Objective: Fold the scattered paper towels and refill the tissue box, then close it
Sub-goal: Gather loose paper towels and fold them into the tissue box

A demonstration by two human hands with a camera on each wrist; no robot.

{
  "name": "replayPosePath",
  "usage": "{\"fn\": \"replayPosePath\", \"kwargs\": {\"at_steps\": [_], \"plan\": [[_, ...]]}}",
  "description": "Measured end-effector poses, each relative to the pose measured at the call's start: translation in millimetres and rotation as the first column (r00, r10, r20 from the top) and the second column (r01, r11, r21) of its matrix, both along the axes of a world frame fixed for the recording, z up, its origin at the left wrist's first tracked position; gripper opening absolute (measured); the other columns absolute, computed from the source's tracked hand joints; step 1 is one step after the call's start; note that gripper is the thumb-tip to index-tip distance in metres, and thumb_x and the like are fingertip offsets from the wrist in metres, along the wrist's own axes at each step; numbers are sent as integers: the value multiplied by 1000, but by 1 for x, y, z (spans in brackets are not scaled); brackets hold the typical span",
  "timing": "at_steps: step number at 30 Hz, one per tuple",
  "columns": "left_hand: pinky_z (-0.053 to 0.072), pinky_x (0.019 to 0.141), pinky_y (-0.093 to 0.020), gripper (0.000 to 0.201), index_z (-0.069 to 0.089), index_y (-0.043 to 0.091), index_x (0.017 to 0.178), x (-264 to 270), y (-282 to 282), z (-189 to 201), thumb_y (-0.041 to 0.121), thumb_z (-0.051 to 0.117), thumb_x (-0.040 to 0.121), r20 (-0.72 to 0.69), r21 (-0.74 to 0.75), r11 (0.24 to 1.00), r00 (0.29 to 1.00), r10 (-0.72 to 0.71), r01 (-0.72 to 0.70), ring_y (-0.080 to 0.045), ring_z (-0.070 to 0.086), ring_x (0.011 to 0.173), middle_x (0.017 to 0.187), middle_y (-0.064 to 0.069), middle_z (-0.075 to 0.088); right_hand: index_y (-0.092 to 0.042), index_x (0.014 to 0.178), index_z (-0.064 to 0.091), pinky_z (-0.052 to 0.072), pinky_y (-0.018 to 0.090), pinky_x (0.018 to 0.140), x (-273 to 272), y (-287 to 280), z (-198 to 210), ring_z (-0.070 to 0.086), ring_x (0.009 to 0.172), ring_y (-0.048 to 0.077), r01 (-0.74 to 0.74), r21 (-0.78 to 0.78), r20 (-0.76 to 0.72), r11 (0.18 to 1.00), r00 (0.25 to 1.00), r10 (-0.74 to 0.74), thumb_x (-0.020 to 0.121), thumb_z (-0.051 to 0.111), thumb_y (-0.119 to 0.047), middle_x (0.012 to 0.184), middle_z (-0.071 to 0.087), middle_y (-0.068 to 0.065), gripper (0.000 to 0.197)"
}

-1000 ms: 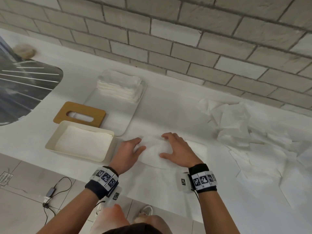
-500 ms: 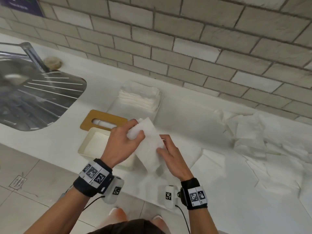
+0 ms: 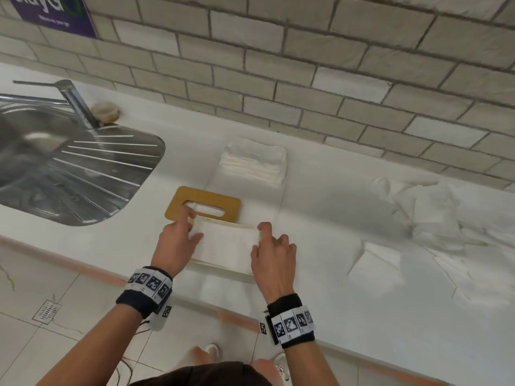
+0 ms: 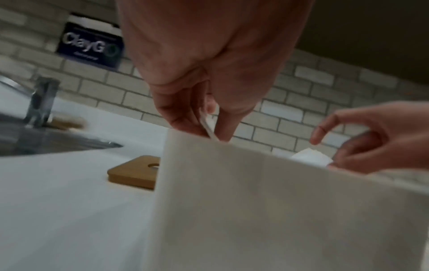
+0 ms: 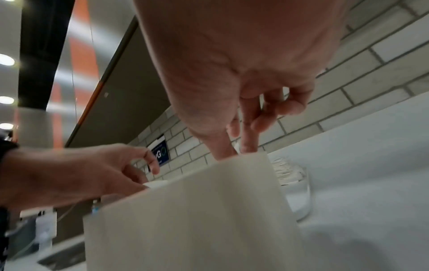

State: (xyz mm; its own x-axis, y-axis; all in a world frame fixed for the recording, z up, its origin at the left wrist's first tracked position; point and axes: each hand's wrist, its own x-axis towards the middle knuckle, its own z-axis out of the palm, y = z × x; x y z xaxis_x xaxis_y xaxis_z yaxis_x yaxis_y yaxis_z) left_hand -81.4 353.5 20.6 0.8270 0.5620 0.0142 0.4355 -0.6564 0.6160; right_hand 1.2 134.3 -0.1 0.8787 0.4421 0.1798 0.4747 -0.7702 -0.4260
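Folded towel [image 3: 227, 243] moved from tabletop into tissue box [image 3: 220, 270]; left hand [image 3: 175, 243] and right hand [image 3: 271, 252] pinch its ends; loose towels [image 3: 434, 218] and wooden lid [image 3: 203, 203] remain

Folded towel carried from the counter to the open box

The folded white paper towel [image 3: 225, 240], pressed flat on the white counter [image 3: 320, 218] a second ago and lifted half a second ago, now lies over the open cream tissue box [image 3: 220, 270] near the counter's front edge. The left hand [image 3: 174, 246] has moved to the towel's left end, pinching it in its grip; the right hand [image 3: 273, 254] has shifted to the right end, thumb and fingertips on the edge.
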Motion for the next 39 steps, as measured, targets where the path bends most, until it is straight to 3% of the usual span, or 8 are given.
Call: {"fn": "replayPosePath", "kwargs": {"at_steps": [5, 12, 16, 21, 27, 31, 35, 39], "plan": [[53, 58, -45, 67, 50, 10, 117, 9, -6, -11, -5, 87, 63, -213, 364, 907, 967, -141, 213, -39, 62, 77, 91, -13, 65, -20, 118, 54, 45, 38, 69, -1, 3, -5, 59, 80, 25, 27, -21, 30, 999, 999, -27, 74, 86, -10, 86, 66, -2, 55], [50, 65, -36, 33, 63, 14, 107, 30, -76, 23, 9, 85, 82, 152, 211, 953, 955, -253, 218, -23, 57, 87, 99, 0, 56, -26, 109, 55, 46, 35, 72, 50, -123, 8, 58, 91, 20, 362, 236, -126, 902, 932, -341, 98, 70, -27, 96, 58, -5, 19], [51, 71, -27, 15, 63, 21, 100, 60, -150, 36, 15, 74, 93, 227, 131, 892, 863, -451, 432, -6, 50, 86, 96, 11, 54, -15, 109, 59, 49, 39, 80, 85, -225, -5, 66, 100, 38, 627, 187, -240, 757, 776, -583, 102, 65, -21, 107, 64, 9, 11], [54, 82, -35, 9, 63, 19, 107, 117, -248, 4, 25, 64, 101, 35, 49, 757, 756, -653, 651, -9, 53, 94, 100, 9, 56, -1, 130, 57, 49, 50, 102, 110, -289, -36, 59, 126, 42, 701, -254, -466, 666, 515, -720, 97, 67, -60, 132, 59, 20, 68], [45, 107, -41, 65, 45, 12, 146, 165, -326, -66, 37, 74, 94, -250, -170, 738, 696, -673, 653, -29, 44, 130, 140, -7, 47, -12, 102, 67, 51, 35, 78, 110, -294, -63, 66, 102, 31, 597, -187, -484, 780, 635, -602, 103, 66, -42, 100, 71, 7, 29], [50, 94, -32, 72, 39, 31, 142, 168, -345, -87, 30, 84, 86, -93, -365, 776, 809, -580, 515, -21, 59, 108, 112, 4, 62, -14, 80, 58, 49, 36, 71, 105, -306, -54, 64, 74, 20, 582, 157, -590, 798, 703, -397, 97, 77, -42, 73, 65, -5, 38], [54, 90, -23, 89, 41, 43, 142, 165, -342, -72, 21, 95, 74, 219, -493, 616, 773, -596, 614, -13, 66, 97, 105, 4, 67, -9, 73, 48, 59, 51, 87, 101, -324, -29, 58, 76, 22, 603, 477, -733, 640, 674, -89, 95, 80, -48, 71, 55, 8, 55], [44, 105, -18, 77, 53, 41, 142, 159, -339, -48, 37, 93, 76, 259, -181, 614, 639, -724, 769, -9, 54, 120, 129, 10, 46, -8, 79, 48, 59, 56, 104, 102, -336, 3, 57, 87, 31, 661, 578, -805, 479, 559, 199, 103, 74, -35, 80, 47, 17, 44]]}}
